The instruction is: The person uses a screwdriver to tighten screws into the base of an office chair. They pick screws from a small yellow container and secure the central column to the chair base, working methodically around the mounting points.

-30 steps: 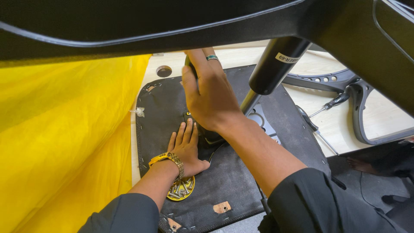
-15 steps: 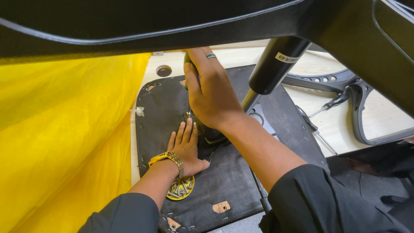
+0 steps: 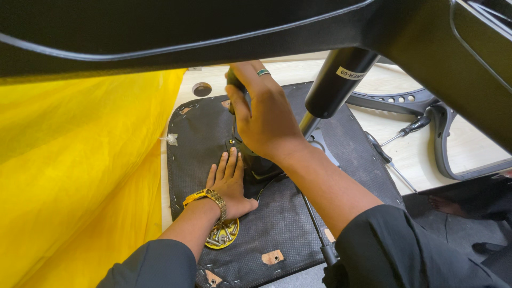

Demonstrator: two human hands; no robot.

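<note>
Grip: right hand [image 3: 266,120] clenches dark tool handle [image 3: 233,80]; left hand [image 3: 229,184] flat on seat base [image 3: 202,144] | gas cylinder [image 3: 338,82] crowds right

This looks like a furniture assembly workshop. A chair seat base [image 3: 298,224] covered in black fabric lies upside down on a pale wooden worktable [image 3: 426,149], with a gas-lift cylinder [image 3: 338,82], two screwdrivers [image 3: 397,152], a black plastic armrest frame [image 3: 442,144] and a small yellow dish of screws [image 3: 224,237] around it.
</note>
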